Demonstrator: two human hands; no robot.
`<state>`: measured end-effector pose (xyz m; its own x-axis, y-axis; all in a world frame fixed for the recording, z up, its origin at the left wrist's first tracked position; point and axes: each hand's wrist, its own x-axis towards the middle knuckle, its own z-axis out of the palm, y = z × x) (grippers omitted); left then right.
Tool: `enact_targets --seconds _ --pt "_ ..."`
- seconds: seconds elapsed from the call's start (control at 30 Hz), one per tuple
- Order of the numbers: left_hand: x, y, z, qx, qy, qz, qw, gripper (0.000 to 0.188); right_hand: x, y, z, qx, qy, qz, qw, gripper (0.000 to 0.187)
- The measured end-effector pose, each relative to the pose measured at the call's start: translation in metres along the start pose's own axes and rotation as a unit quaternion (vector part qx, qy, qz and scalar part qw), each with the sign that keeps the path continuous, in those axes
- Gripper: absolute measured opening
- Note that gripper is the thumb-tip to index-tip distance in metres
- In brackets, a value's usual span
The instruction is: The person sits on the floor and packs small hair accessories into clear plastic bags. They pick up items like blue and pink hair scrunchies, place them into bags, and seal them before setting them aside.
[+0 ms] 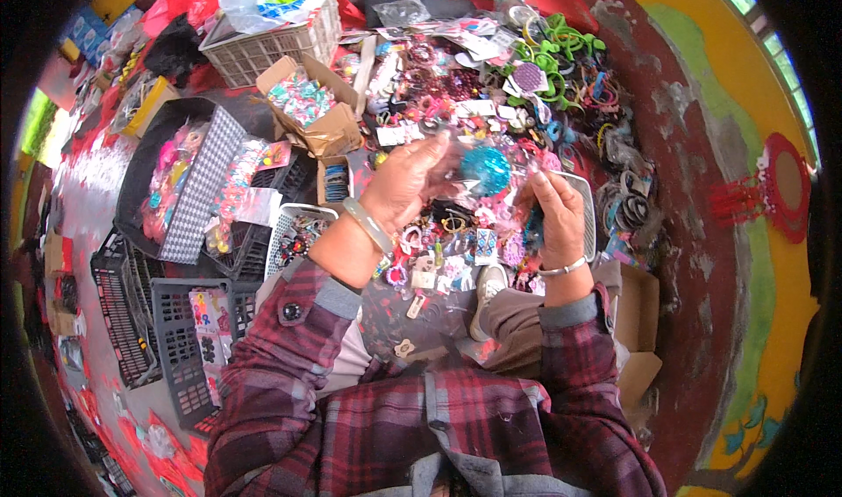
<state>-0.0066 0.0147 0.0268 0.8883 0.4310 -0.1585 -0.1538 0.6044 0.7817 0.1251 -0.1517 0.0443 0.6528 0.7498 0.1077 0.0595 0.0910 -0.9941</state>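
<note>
A shiny teal-blue rounded ornament (485, 171) sits in what looks like clear plastic wrapping, between my two hands above a heap of accessories. My left hand (405, 179), with a pale bangle at its wrist, grips the wrapping's left side; its thumb points up and some fingers are hidden behind the plastic. Just right of the ornament, my right hand (561, 219) has thumb and fingers closed in a pinch, with a silver bangle at the wrist. What lies between those fingertips is too small to make out.
Heaped hair accessories (438, 85) spread beyond my hands, with green bands (561, 50) at far right. A white basket (282, 234) stands near my left forearm. Leftward are a cardboard box (329, 133), a houndstooth-sided box (195, 190) and dark crates (180, 321). An open carton (636, 321) sits right.
</note>
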Motion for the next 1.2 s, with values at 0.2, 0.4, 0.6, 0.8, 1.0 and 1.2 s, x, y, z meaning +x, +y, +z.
enact_targets --seconds 0.2,0.4,0.6,0.8,1.0,1.2 --pt "0.001 0.002 -0.010 0.176 -0.003 0.106 0.979 0.024 0.000 0.003 -0.005 0.027 -0.050 0.019 0.998 0.024" --pt "-0.003 0.006 -0.012 0.320 0.066 0.284 0.901 0.024 -0.011 -0.003 0.013 -0.020 -0.065 0.131 0.989 0.023" --pt "-0.022 0.031 -0.013 0.335 0.060 0.355 0.871 0.019 -0.002 0.014 0.018 -0.005 -0.101 0.056 0.993 0.025" --pt "-0.063 0.093 -0.072 0.298 0.277 0.295 0.864 0.027 0.010 0.022 0.037 0.024 -0.056 0.088 0.994 0.037" --pt "-0.157 0.137 -0.230 0.132 0.404 0.285 0.859 0.016 0.031 0.061 0.029 0.014 -0.026 0.173 0.984 0.041" --pt "-0.265 0.162 -0.377 -0.010 0.530 0.306 0.790 0.007 0.030 0.065 0.054 -0.020 -0.026 0.216 0.976 0.041"
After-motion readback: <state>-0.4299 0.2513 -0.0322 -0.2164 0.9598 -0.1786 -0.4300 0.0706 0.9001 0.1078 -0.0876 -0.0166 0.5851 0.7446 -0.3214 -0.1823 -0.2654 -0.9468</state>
